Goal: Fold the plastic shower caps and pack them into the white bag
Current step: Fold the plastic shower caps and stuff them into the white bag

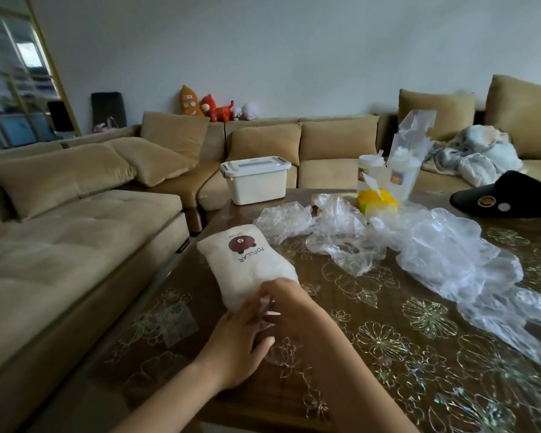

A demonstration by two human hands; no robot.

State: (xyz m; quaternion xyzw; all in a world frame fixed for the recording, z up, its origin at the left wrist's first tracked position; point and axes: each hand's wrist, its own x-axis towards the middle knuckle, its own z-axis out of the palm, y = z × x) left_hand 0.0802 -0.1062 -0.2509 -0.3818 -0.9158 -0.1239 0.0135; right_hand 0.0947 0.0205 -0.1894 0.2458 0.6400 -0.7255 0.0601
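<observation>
Two hands work the white bag's (247,267) mouth at six o'clock on the worktop (388,354): your left hand (241,345) grips it, your right hand (294,307) pinches its rim. Packing, I judge; next fold the loose shower caps (434,254) at two o'clock.

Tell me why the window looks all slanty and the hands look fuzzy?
Head view: the wide lens tilts the window frame near the edge; the left hand and right hand at the white bag are slightly blurred; light is soft, with glints on the table.
</observation>
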